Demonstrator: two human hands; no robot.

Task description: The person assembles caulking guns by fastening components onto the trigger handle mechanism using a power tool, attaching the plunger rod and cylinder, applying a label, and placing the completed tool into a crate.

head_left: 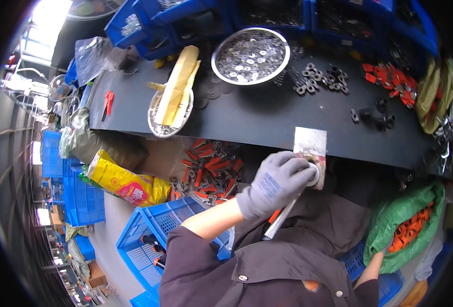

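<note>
My left hand (277, 181), in a grey glove, is closed with its fingers curled beside an upright metal block (310, 142) at the table's front edge. A pale round disc (315, 175) shows at its fingertips, against the block. Below the palm juts a silver metal piece (282, 220) with a red strip alongside; the glove hides how it joins the disc. My right hand (378, 261) reaches to the rim of a green woven sack (426, 197) at the lower right, its fingers hidden. Orange parts (412, 227) fill that sack.
On the dark table (257, 117) stand a round metal tray (213, 66) of small washers and a bowl (152, 120) with yellow paper. Chain-like links (313, 79) and red parts (393, 84) lie rightward. Blue bins line the back. Red-handled tools (211, 166) lie heaped beyond a blue crate (139, 225).
</note>
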